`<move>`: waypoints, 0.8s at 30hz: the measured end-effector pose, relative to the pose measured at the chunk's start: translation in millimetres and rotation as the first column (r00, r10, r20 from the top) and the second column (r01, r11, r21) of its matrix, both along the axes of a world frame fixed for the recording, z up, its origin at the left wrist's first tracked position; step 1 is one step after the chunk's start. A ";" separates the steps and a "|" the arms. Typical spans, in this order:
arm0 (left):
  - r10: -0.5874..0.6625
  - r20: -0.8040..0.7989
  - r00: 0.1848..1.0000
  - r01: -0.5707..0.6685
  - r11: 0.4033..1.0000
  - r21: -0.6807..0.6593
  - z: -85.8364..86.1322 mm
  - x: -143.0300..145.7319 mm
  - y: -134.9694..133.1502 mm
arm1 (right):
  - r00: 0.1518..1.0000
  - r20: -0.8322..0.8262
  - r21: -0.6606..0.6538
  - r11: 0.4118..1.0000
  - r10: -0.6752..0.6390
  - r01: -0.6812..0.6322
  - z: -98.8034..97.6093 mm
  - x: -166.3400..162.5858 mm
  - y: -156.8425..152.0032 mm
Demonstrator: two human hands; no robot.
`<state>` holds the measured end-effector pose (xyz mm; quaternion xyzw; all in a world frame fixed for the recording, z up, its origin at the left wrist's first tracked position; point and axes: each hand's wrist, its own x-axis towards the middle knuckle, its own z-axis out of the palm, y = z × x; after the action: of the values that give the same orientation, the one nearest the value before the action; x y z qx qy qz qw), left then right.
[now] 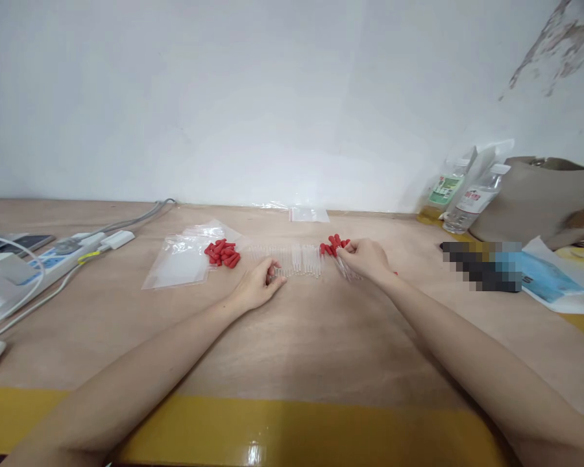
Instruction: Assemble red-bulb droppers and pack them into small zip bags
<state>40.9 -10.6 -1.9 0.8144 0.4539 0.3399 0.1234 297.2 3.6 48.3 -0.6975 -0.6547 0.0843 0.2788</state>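
A row of thin clear glass dropper tubes (302,261) lies side by side on the table in front of me. At the row's near left edge is my left hand (259,285), its fingers curled toward the thumb; whatever they hold is too small and clear to make out. A heap of red rubber bulbs (222,253) sits just left of the row. On the right, several glass droppers with red bulbs (331,249) lie together. My right hand (367,258) is closed over this group, thumb and finger pinched on a dropper, partly hidden by the hand.
Clear plastic bags (178,263) lie left of the bulbs, another small bag (310,215) by the wall. A power strip (48,259) with cables is at far left. Right stand two bottles (474,198), a grey bag (540,201), and a blue packet (549,279).
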 end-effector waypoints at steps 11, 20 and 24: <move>-0.036 -0.052 0.998 0.037 0.999 0.030 0.3 1.1 -0.9 | 0.932 0.340 -0.003 0.991 -0.128 0.137 -20.1 -23.7 37.1; -0.044 -0.071 0.996 0.047 0.998 0.037 -1.1 2.0 -0.9 | 0.948 0.311 -0.120 0.992 0.072 -0.036 -9.2 -28.5 9.7; -0.041 -0.084 0.996 0.044 0.998 0.041 -0.9 2.3 -0.7 | 0.951 0.295 -0.204 0.979 0.088 -0.027 -8.9 -31.7 7.8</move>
<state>43.2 -11.3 -2.8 0.8398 0.4338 0.3127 0.0940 265.5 11.4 39.4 -0.7070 -0.6981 0.0492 0.1022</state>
